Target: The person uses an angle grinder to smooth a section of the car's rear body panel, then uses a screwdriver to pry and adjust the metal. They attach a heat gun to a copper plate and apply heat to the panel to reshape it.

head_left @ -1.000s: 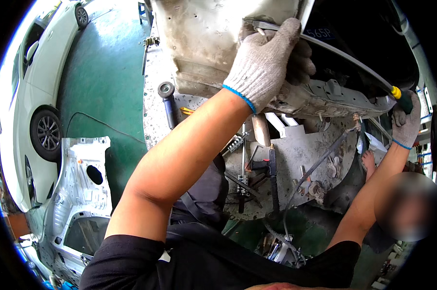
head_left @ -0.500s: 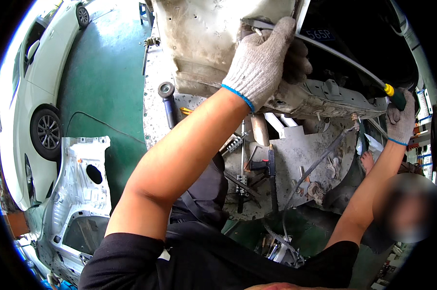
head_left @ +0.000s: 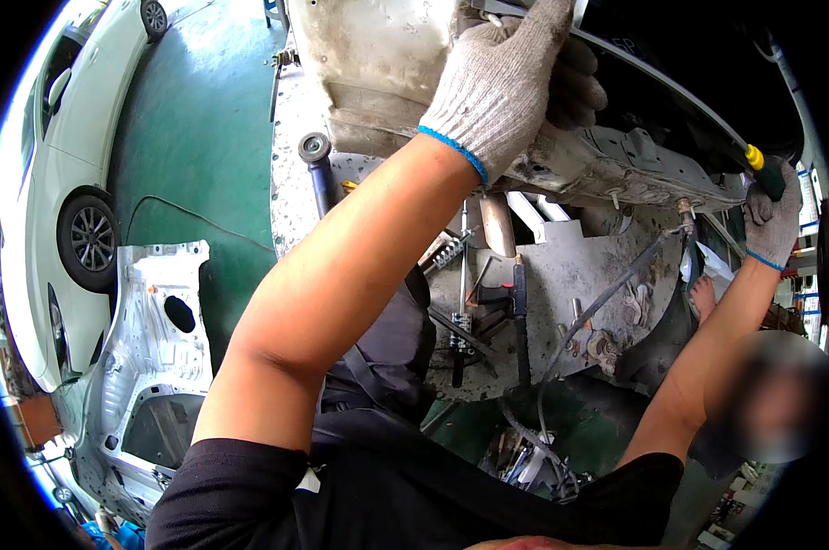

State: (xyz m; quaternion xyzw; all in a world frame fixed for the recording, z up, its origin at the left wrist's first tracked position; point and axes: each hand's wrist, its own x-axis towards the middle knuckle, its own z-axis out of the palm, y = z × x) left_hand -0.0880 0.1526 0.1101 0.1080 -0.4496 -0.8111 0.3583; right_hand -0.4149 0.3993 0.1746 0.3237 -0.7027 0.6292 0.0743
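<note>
Overhead, left hand (head_left: 511, 78) (fingertips hidden), bar (head_left: 671, 92).

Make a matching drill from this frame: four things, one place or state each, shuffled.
Things:
1. left hand
2. right hand
3. white car
4. body panel

Places or states:
A. lying on the green floor, lower left
B. gloved, gripping a yellow-and-black handle at far right
C. parked at the left edge
D. gloved, raised against the dirty underbody at top centre

Pairs: 1-D, 2-B, 3-C, 4-A
</note>
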